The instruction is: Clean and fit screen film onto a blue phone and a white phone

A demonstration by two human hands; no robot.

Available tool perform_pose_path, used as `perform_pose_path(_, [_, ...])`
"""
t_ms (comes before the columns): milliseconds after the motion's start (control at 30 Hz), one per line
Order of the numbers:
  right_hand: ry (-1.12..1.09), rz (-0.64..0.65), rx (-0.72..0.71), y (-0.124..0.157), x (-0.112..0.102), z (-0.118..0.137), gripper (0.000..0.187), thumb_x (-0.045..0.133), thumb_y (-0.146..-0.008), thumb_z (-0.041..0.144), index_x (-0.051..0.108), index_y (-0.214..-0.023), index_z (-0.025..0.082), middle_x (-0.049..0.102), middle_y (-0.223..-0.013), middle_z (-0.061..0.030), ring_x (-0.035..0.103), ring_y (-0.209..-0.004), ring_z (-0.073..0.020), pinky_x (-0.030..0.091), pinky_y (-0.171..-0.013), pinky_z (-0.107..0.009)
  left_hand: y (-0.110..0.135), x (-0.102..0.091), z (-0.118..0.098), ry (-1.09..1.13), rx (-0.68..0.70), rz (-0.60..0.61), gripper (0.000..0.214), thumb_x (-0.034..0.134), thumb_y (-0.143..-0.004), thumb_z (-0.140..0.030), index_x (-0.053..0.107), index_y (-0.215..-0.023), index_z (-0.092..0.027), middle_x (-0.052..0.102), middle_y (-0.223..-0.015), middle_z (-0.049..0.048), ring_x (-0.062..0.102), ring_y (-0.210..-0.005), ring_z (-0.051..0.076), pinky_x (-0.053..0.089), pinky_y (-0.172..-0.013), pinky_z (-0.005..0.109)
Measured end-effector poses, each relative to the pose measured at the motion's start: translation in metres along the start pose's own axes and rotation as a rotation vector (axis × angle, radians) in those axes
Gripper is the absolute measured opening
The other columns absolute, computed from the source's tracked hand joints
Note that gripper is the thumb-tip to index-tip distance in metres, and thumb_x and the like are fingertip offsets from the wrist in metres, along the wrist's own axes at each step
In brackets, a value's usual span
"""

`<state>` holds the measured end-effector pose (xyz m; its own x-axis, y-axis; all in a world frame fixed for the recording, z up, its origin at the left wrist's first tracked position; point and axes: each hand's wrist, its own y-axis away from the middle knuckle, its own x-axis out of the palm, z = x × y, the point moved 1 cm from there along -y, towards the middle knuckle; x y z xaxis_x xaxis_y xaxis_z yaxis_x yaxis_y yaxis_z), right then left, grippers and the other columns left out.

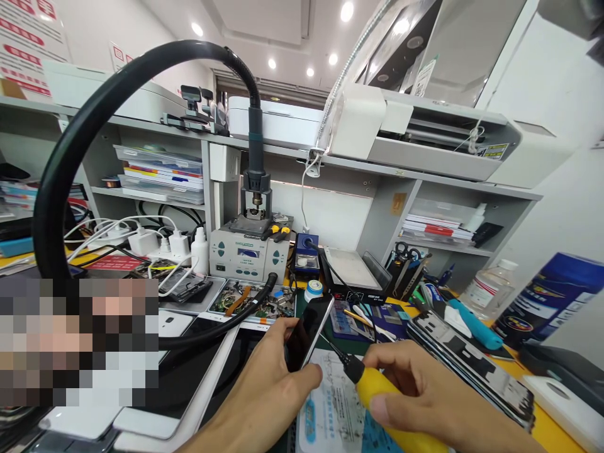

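My left hand (278, 377) is closed round a smartphone (306, 333), its dark screen tilted up on edge with the pale rim facing right. In my right hand (415, 384) is a yellow-handled electric screwdriver (377, 396) with a black collar. Its thin shaft points up and left, toward the phone's right edge; whether the tip touches the phone I cannot tell. Beneath both hands lies a white-and-blue printed work mat (330, 402), marked with dark smudges. Part of my right fingers is hidden behind the yellow handle.
A hot-air rework station (246, 255) stands at the back, its thick black hose (94, 100) arching over the left side. Several tablets and phones (189, 371) lie at left. To the right are an opened phone frame (472, 362), a clear bottle (491, 289) and a blue canister (547, 296).
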<state>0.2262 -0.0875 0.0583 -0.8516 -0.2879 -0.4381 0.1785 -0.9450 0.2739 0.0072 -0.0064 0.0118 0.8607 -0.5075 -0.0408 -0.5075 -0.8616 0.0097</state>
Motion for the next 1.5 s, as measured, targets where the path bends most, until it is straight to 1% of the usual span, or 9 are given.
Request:
perform_pose_path(133, [-0.054,0.016,-0.002,0.0005,0.0001,-0.0008,0.045,0.075,-0.080,0.063,0.063,-0.093,0.021,0.050,-0.071,0.0032,0.043,-0.066,-0.0150,0.037,-0.059,-0.026,-0.0001,0.0000,-0.0004,-0.007,-0.002,0.004,0.047,0.064,-0.080,-0.018,0.053,-0.125,-0.021,0.070,-0.121,0.0065,0.063,-0.114,0.028,0.047,-0.094,0.035])
perform_pose_path(400, [-0.001,-0.012,-0.031,-0.0016,-0.0004,0.0000,0.049,0.073,-0.080,0.067,0.063,-0.092,0.020,0.049,-0.074,0.0030,0.042,-0.071,-0.0153,0.036,-0.062,-0.025,-0.0006,-0.0012,0.0004,-0.005,0.010,-0.016,0.052,0.066,-0.079,-0.020,0.055,-0.129,-0.018,0.070,-0.121,0.0101,0.063,-0.114,0.031,0.048,-0.092,0.035])
perform_pose_path(600, [0.050,0.003,-0.013,0.0016,0.0008,0.0024,0.052,0.072,-0.079,0.070,0.066,-0.092,0.020,0.053,-0.077,0.0005,0.047,-0.078,-0.0187,0.042,-0.070,-0.028,-0.0009,-0.0020,0.0036,-0.020,0.015,-0.042,0.055,0.068,-0.077,-0.021,0.055,-0.131,-0.018,0.070,-0.123,0.0108,0.063,-0.116,0.032,0.048,-0.094,0.034])
perform_pose_path(767, [0.026,-0.018,-0.015,0.0006,0.0000,0.0001,0.053,0.071,-0.078,0.072,0.064,-0.092,0.021,0.051,-0.076,0.0016,0.046,-0.075,-0.0179,0.041,-0.069,-0.028,-0.0007,-0.0021,0.0046,-0.008,0.010,-0.044,0.056,0.068,-0.077,-0.021,0.055,-0.131,-0.018,0.069,-0.125,0.0109,0.062,-0.118,0.032,0.048,-0.095,0.035])
perform_pose_path(933, [-0.032,0.001,0.005,-0.0003,0.0005,-0.0021,0.054,0.072,-0.078,0.072,0.063,-0.093,0.021,0.050,-0.073,0.0025,0.045,-0.073,-0.0173,0.039,-0.066,-0.027,-0.0015,-0.0015,0.0027,-0.004,0.005,-0.033,0.058,0.067,-0.076,-0.021,0.055,-0.133,-0.017,0.070,-0.123,0.0116,0.063,-0.116,0.032,0.048,-0.094,0.035])
perform_pose_path(1133, [-0.050,-0.005,-0.021,0.0006,0.0006,-0.0015,0.051,0.072,-0.080,0.069,0.065,-0.093,0.021,0.051,-0.074,0.0020,0.046,-0.075,-0.0175,0.040,-0.067,-0.027,-0.0004,-0.0015,-0.0006,-0.005,-0.002,-0.007,0.050,0.066,-0.079,-0.020,0.053,-0.128,-0.020,0.070,-0.123,0.0085,0.063,-0.115,0.030,0.047,-0.092,0.033])
perform_pose_path(1267, [-0.057,0.001,-0.044,-0.0009,0.0005,0.0000,0.049,0.074,-0.080,0.067,0.063,-0.091,0.020,0.050,-0.074,0.0029,0.045,-0.071,-0.0153,0.038,-0.063,-0.025,0.0009,-0.0013,-0.0004,-0.009,-0.022,0.012,0.048,0.065,-0.080,-0.019,0.051,-0.126,-0.022,0.069,-0.122,0.0065,0.063,-0.113,0.028,0.047,-0.093,0.035])
perform_pose_path(1433, [-0.010,0.022,0.025,0.0008,0.0012,0.0025,0.051,0.072,-0.079,0.070,0.065,-0.095,0.021,0.052,-0.070,0.0028,0.047,-0.069,-0.0169,0.040,-0.065,-0.028,-0.0009,-0.0006,0.0019,-0.013,-0.017,-0.006,0.048,0.066,-0.081,-0.019,0.050,-0.126,-0.022,0.068,-0.123,0.0057,0.061,-0.117,0.027,0.045,-0.095,0.034])
perform_pose_path(1500, [-0.023,0.029,0.016,0.0011,0.0013,0.0034,0.050,0.072,-0.080,0.068,0.065,-0.094,0.021,0.051,-0.072,0.0028,0.046,-0.069,-0.0166,0.039,-0.065,-0.027,-0.0012,-0.0006,0.0018,0.002,-0.009,0.001,0.047,0.065,-0.081,-0.018,0.050,-0.126,-0.022,0.069,-0.121,0.0049,0.061,-0.116,0.026,0.045,-0.095,0.034])
